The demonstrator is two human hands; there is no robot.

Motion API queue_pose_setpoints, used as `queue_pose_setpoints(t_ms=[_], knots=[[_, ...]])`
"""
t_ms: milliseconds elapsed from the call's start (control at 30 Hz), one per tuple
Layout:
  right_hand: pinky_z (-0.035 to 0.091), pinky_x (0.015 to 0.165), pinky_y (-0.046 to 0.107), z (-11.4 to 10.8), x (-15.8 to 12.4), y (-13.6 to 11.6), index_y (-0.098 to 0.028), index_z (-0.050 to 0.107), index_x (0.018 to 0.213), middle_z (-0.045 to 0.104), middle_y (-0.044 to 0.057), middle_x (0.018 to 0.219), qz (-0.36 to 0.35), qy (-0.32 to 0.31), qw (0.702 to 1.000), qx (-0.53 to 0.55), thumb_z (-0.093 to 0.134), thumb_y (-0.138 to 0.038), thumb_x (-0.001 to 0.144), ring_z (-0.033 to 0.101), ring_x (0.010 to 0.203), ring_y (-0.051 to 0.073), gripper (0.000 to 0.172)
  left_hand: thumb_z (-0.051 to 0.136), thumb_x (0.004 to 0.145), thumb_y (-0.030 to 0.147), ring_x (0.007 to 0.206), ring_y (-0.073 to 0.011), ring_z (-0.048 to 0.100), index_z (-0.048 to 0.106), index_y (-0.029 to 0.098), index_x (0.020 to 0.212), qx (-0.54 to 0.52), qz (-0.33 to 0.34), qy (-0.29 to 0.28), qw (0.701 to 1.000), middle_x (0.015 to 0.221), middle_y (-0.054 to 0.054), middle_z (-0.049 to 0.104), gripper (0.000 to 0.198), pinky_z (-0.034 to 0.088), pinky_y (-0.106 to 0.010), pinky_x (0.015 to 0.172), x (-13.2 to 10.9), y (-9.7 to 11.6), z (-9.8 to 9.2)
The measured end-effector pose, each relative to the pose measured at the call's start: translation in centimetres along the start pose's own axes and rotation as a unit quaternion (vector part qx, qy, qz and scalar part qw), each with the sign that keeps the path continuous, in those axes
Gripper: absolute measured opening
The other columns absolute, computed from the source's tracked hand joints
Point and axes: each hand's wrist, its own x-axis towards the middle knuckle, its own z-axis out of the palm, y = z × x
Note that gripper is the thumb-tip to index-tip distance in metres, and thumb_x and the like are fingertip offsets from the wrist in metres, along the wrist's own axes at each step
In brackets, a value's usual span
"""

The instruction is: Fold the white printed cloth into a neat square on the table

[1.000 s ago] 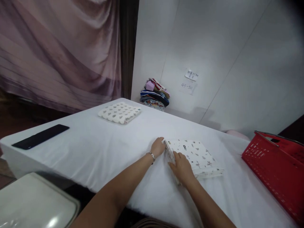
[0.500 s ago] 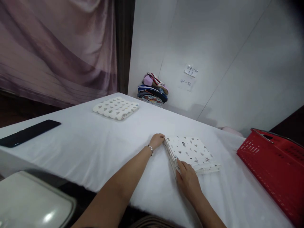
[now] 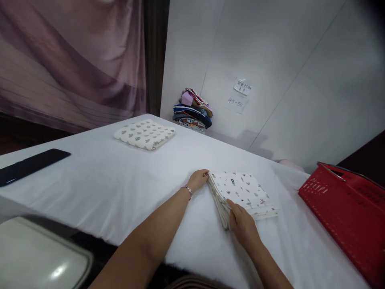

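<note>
A folded white cloth with small printed figures [image 3: 242, 191] lies on the white-covered table [image 3: 120, 188]. My left hand [image 3: 197, 180], with a bracelet at the wrist, pinches the cloth's far left corner. My right hand [image 3: 242, 223] grips its near left corner, fingers curled round the stacked edge. The left edge looks slightly lifted, showing several layers. A second folded cloth with grey prints [image 3: 144, 134] lies far left on the table, away from both hands.
A red plastic basket [image 3: 349, 210] stands at the right edge. A black flat object [image 3: 28, 165] lies at the far left. A pile of coloured cloths [image 3: 193, 110] sits against the white wall under a paper note [image 3: 242, 86]. A pale rounded seat [image 3: 36, 257] is near left.
My right hand slid from the top of the cloth down to its near left corner and closed on the edge. My left hand stayed at the far corner. The view shifted slightly.
</note>
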Motion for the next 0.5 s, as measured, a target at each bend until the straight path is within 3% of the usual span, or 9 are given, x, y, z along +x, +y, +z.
queue_pose_setpoints(t_ms=[233, 367, 500], knots=[[0.044, 0.074, 0.03, -0.2, 0.5, -1.4, -0.014, 0.044, 0.128, 0.06, 0.011, 0.102, 0.048, -0.043, 0.996, -0.056, 0.038, -0.016, 0.084, 0.054, 0.095, 0.022, 0.044, 0.053, 0.074, 0.018, 0.092, -0.0159, 0.058, 0.055, 0.018, 0.117, 0.029, 0.0, 0.014, 0.999, 0.115, -0.005, 0.06, 0.044, 0.042, -0.025, 0.086, -0.6, 0.8, 0.0], [0.042, 0.068, 0.03, -0.5, 2.1, -3.1, -0.014, 0.036, 0.134, 0.057, 0.013, 0.104, 0.065, -0.088, 0.987, -0.121, 0.044, -0.022, 0.083, 0.053, 0.092, 0.025, 0.052, 0.054, 0.073, 0.018, 0.092, -0.0154, 0.058, 0.055, 0.019, 0.116, 0.045, 0.009, 0.006, 0.999, 0.114, -0.005, 0.06, 0.044, 0.042, -0.024, 0.085, -0.9, 1.0, 0.0], [0.04, 0.067, 0.029, -1.2, 3.6, -3.1, -0.014, 0.036, 0.134, 0.06, 0.013, 0.1, 0.085, -0.14, 0.979, -0.121, 0.038, -0.02, 0.085, 0.057, 0.086, 0.023, 0.05, 0.057, 0.072, 0.023, 0.091, -0.0154, 0.058, 0.053, 0.02, 0.118, 0.049, 0.008, 0.002, 0.999, 0.113, -0.004, 0.06, 0.045, 0.043, -0.024, 0.083, -1.0, 1.2, 0.0]])
